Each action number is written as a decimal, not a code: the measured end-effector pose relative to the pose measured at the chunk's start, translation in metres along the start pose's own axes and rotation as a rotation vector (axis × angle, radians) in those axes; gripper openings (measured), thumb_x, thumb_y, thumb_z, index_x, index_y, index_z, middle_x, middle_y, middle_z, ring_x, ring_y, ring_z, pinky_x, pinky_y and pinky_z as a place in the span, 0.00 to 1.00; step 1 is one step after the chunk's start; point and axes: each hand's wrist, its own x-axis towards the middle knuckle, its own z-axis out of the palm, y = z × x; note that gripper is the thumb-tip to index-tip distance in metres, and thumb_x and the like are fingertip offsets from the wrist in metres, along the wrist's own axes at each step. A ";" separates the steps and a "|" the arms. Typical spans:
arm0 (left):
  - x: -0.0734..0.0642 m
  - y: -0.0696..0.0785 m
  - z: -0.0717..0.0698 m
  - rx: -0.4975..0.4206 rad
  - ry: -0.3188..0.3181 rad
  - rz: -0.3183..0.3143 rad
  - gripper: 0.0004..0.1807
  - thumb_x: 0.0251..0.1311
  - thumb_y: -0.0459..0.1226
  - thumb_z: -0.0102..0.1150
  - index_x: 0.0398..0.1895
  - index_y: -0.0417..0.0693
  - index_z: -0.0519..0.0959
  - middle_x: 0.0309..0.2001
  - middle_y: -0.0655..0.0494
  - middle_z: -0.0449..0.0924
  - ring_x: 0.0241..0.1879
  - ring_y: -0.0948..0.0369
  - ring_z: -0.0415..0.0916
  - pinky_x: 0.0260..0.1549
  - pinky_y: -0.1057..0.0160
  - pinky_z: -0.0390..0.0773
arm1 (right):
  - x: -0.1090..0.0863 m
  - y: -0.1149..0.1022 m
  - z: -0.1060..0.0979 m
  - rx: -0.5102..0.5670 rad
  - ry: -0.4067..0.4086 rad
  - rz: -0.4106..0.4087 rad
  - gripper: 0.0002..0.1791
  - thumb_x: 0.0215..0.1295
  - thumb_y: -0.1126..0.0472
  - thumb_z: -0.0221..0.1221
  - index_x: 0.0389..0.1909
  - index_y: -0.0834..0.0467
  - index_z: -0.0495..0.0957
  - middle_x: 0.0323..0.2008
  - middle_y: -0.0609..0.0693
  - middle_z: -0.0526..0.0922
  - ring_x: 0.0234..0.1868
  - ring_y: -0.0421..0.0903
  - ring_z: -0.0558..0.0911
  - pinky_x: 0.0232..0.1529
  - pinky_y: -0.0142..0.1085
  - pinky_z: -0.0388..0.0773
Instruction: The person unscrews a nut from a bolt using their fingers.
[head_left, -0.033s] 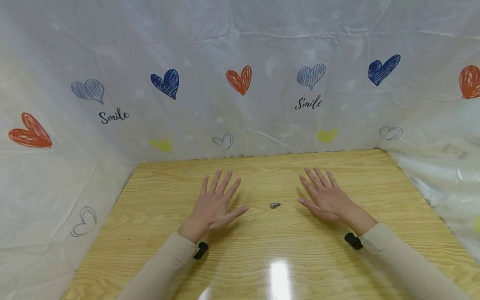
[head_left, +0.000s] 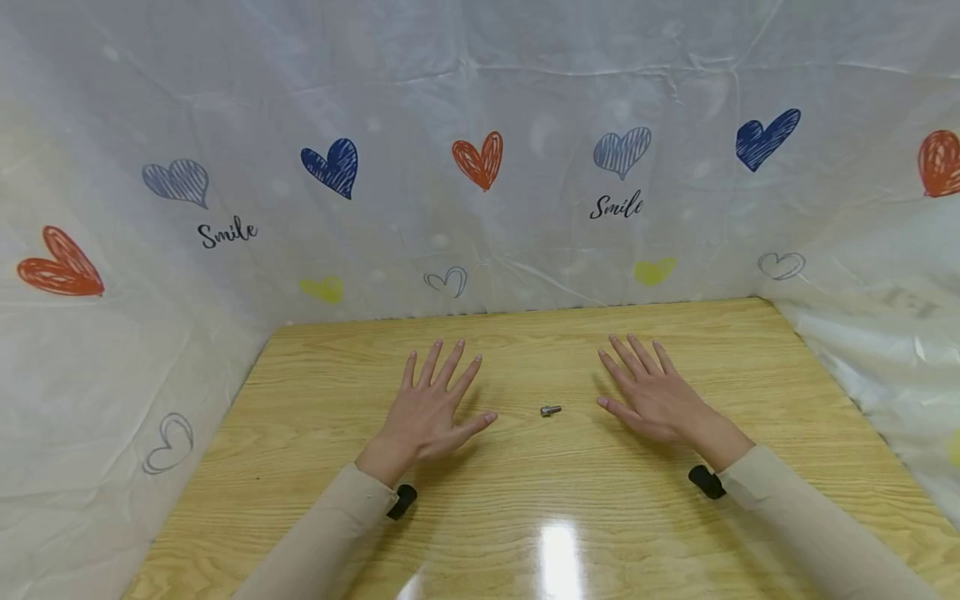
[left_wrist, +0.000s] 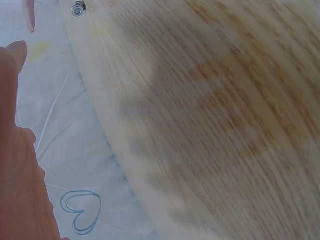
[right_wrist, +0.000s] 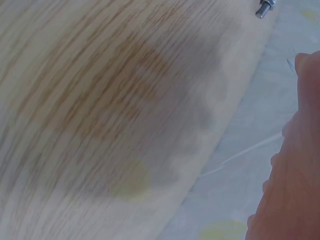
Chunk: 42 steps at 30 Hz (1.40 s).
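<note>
A small silver metal bolt (head_left: 551, 411) lies on its side on the wooden table (head_left: 525, 508), between the two hands. What looks like a nut sits around the bolt, seen at the top of the right wrist view. To its left, the left hand (head_left: 427, 417) is held palm down with fingers spread and holds nothing; its thumb points toward the bolt. On the other side the right hand (head_left: 660, 404) is also palm down, fingers extended, its thumb tip a short way from the bolt. Neither hand touches the bolt. Shadows fall on the wood beneath both hands.
A pale sheet (head_left: 540, 233) printed with hearts and the word Smile rises behind the table and along both sides. Black wrist devices show below each sleeve, one at the left cuff (head_left: 367, 492) and one at the right cuff (head_left: 753, 475).
</note>
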 end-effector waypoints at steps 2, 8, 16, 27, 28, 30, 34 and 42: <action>0.000 0.000 0.000 -0.007 0.004 0.000 0.49 0.67 0.75 0.35 0.84 0.62 0.49 0.84 0.51 0.37 0.81 0.43 0.35 0.75 0.33 0.37 | 0.000 0.000 0.000 0.003 0.001 0.001 0.41 0.80 0.39 0.46 0.82 0.59 0.51 0.81 0.61 0.45 0.81 0.64 0.45 0.77 0.64 0.38; 0.000 0.001 0.002 -0.052 0.013 -0.005 0.49 0.66 0.74 0.39 0.83 0.60 0.51 0.84 0.50 0.39 0.81 0.43 0.34 0.75 0.33 0.36 | 0.001 -0.001 0.001 0.030 0.006 -0.001 0.41 0.80 0.39 0.47 0.81 0.60 0.52 0.81 0.62 0.46 0.80 0.65 0.46 0.77 0.64 0.38; 0.001 0.007 0.007 -0.143 0.021 -0.018 0.50 0.65 0.74 0.41 0.84 0.61 0.48 0.84 0.51 0.39 0.81 0.43 0.34 0.74 0.32 0.40 | 0.003 -0.006 0.004 0.105 -0.019 0.003 0.42 0.79 0.38 0.47 0.82 0.58 0.49 0.82 0.60 0.43 0.81 0.63 0.42 0.77 0.64 0.37; 0.007 0.020 0.014 -0.253 0.043 -0.049 0.50 0.65 0.73 0.46 0.84 0.59 0.51 0.83 0.51 0.43 0.81 0.42 0.40 0.74 0.32 0.44 | 0.006 -0.016 0.005 0.179 0.002 -0.013 0.41 0.79 0.41 0.49 0.81 0.60 0.52 0.81 0.63 0.46 0.80 0.67 0.46 0.76 0.66 0.42; 0.007 0.022 0.014 -0.270 0.044 -0.052 0.50 0.65 0.72 0.47 0.83 0.59 0.52 0.83 0.50 0.44 0.80 0.42 0.41 0.74 0.32 0.45 | 0.007 -0.017 0.005 0.185 0.003 -0.016 0.40 0.79 0.41 0.50 0.81 0.61 0.52 0.81 0.63 0.46 0.80 0.67 0.46 0.75 0.67 0.43; 0.008 0.024 0.015 -0.300 0.062 -0.054 0.49 0.65 0.70 0.52 0.83 0.57 0.55 0.82 0.48 0.48 0.80 0.40 0.44 0.73 0.31 0.47 | 0.008 -0.018 0.006 0.195 0.002 -0.019 0.40 0.79 0.42 0.50 0.81 0.61 0.53 0.81 0.64 0.47 0.80 0.68 0.47 0.75 0.67 0.44; 0.009 0.029 0.015 -0.346 0.089 -0.055 0.47 0.65 0.66 0.57 0.80 0.53 0.60 0.79 0.44 0.55 0.78 0.38 0.50 0.71 0.31 0.52 | 0.010 -0.020 0.008 0.206 0.000 -0.023 0.40 0.79 0.43 0.51 0.80 0.61 0.53 0.80 0.65 0.50 0.79 0.69 0.49 0.75 0.67 0.47; 0.013 0.036 0.016 -0.397 0.105 -0.060 0.43 0.65 0.62 0.61 0.77 0.52 0.65 0.76 0.43 0.61 0.74 0.39 0.57 0.69 0.32 0.58 | 0.013 -0.023 0.009 0.230 0.021 -0.027 0.40 0.78 0.45 0.54 0.80 0.62 0.55 0.78 0.67 0.54 0.77 0.69 0.55 0.74 0.66 0.53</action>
